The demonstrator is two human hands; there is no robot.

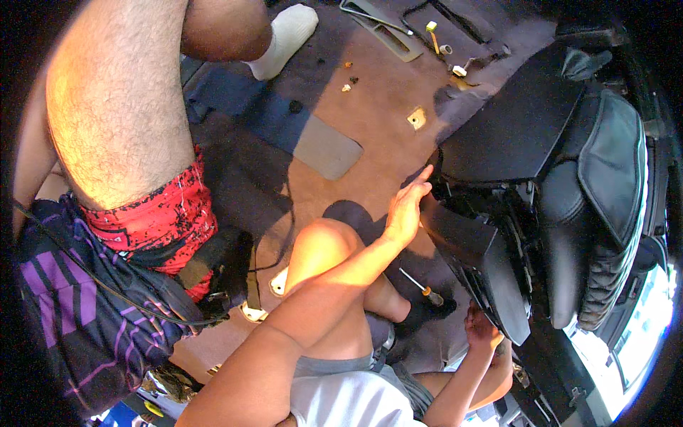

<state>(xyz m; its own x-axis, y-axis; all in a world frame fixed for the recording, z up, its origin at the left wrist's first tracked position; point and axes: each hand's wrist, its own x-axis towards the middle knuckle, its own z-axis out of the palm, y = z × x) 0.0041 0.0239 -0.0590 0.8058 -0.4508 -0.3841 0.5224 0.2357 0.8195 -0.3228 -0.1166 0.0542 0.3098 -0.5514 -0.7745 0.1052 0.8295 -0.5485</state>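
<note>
Black panel [464, 233] slanting lengthwise far-left to near-right, left hand [405, 211] holding fingers close together, right hand [483, 329] sitting at near end, fingers unclear

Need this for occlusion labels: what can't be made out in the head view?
Head view:
- Bare right hand: full grip, obscured by the tapered black panel and shadow.
- Bare left hand: palm contact, hidden by the hand itself.
- Orange-handled metal screwdriver: tip shape, too small.
- Orange bit on brown carpet: too small to identify.
</note>
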